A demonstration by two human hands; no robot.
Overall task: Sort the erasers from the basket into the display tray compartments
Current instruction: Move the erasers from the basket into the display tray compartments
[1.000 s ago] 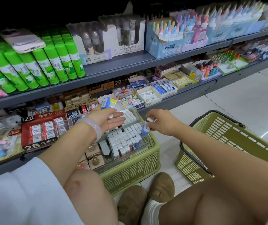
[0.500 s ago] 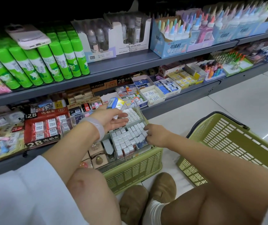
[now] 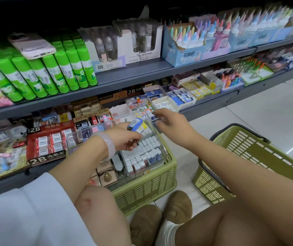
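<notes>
Mid-task: display tray [image 3: 161, 139] at frame centre mostly filled with erasers [image 3: 143, 153]. Left hand [image 3: 124, 139] grips a few erasers; right hand [image 3: 172, 124] spread, empty, reaching upward.

The left hand [image 3: 124, 137] is curled in a grip at nine o'clock of the right hand [image 3: 173, 124], whose fingers are spread loosely.

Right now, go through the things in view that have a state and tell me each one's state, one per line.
Left hand: holds a few erasers, above the clear tray.
Right hand: open, empty, reaching toward the shelf.
Clear tray: front compartment packed with upright erasers, resting on the near basket.
Far basket: tilted, handle down.
Phone: lying on the glue sticks.
</notes>
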